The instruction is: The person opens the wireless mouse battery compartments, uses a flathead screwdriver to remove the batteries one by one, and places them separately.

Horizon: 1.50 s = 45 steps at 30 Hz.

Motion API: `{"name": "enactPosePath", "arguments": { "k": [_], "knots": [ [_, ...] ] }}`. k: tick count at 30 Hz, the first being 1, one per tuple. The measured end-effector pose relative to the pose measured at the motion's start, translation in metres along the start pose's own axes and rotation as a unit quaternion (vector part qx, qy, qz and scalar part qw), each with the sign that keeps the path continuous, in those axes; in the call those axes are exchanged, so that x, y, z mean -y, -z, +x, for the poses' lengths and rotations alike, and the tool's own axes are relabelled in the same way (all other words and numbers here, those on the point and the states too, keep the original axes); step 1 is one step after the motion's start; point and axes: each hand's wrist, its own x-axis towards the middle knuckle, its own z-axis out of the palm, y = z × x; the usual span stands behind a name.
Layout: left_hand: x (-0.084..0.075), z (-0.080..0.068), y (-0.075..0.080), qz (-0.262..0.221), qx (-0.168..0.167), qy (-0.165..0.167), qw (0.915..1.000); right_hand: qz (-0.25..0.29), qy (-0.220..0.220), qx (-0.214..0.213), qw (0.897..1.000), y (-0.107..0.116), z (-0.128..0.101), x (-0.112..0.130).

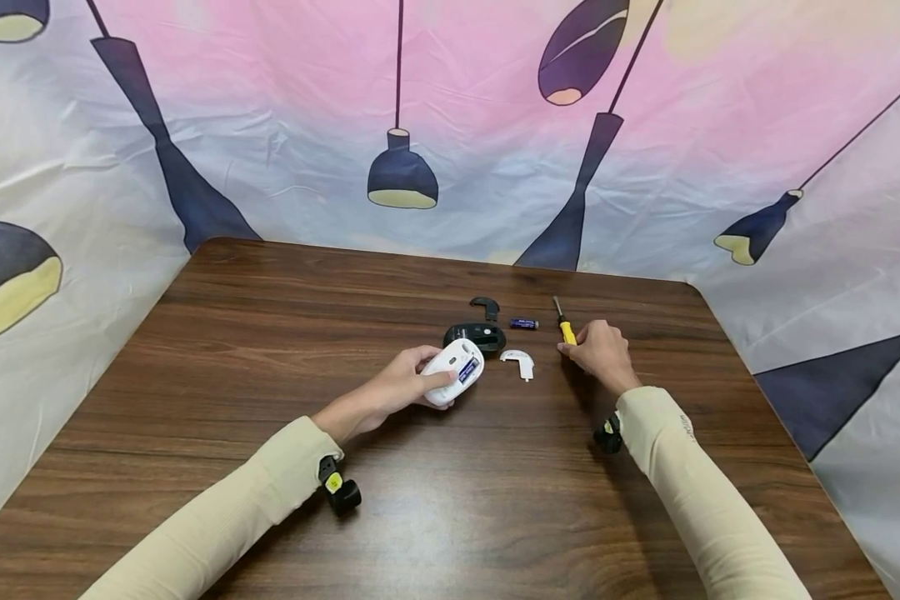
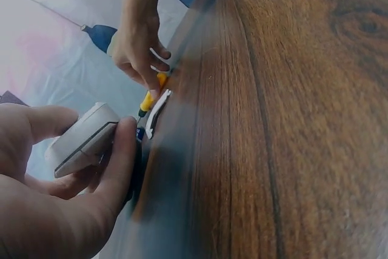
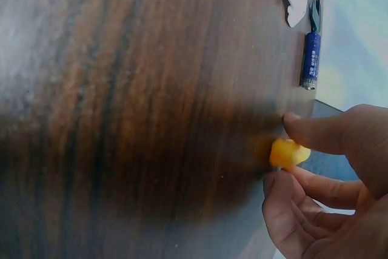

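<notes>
My left hand [image 1: 401, 385] grips a white computer mouse [image 1: 441, 367], its underside turned up. A blue battery [image 1: 467, 370] sits in the mouse's uncovered compartment. In the left wrist view the mouse [image 2: 88, 137] shows edge-on between thumb and fingers. My right hand [image 1: 602, 352] pinches the yellow handle end of a screwdriver [image 1: 567, 333] between thumb and fingers. The shaft points away toward the back of the table. From the right wrist, only the butt of the yellow handle [image 3: 287, 153] shows between the fingertips.
Behind the white mouse a black mouse [image 1: 487, 337] lies underside up. Near it are a black curved cover [image 1: 486, 307], a loose blue battery [image 1: 524, 324] and a white curved cover [image 1: 520, 363]. Everything lies on a brown wooden table [image 1: 450, 517], with a printed cloth [image 1: 300, 167] behind.
</notes>
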Motion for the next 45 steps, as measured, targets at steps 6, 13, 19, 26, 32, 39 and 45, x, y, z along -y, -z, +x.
{"name": "enactPosePath", "arguments": {
  "k": [6,13,19,26,32,39,45],
  "knots": [
    [0.0,0.002,0.0,-0.009,-0.011,-0.002,0.9999,-0.001,0.002,-0.013,1.0,0.0,-0.002,-0.002],
    [0.0,0.003,0.002,-0.043,-0.009,-0.003,0.999,0.009,0.003,-0.031,0.999,0.009,-0.008,-0.007],
    [0.001,0.003,0.005,-0.058,-0.012,-0.01,0.9982,0.023,0.017,-0.036,0.999,0.022,-0.018,-0.007],
    [0.0,0.003,0.01,-0.065,-0.025,-0.007,0.9976,0.032,0.054,-0.051,0.997,0.036,-0.029,0.0],
    [-0.001,0.002,0.012,-0.091,-0.015,-0.003,0.9957,0.04,0.104,-0.066,0.992,0.045,-0.037,0.011],
    [0.0,0.006,0.014,-0.102,-0.024,0.008,0.9944,0.04,0.146,-0.074,0.986,0.054,-0.049,0.028],
    [-0.002,0.006,0.016,-0.11,-0.036,0.008,0.9933,0.044,0.165,-0.068,0.983,0.056,-0.055,0.04]
  ]
}}
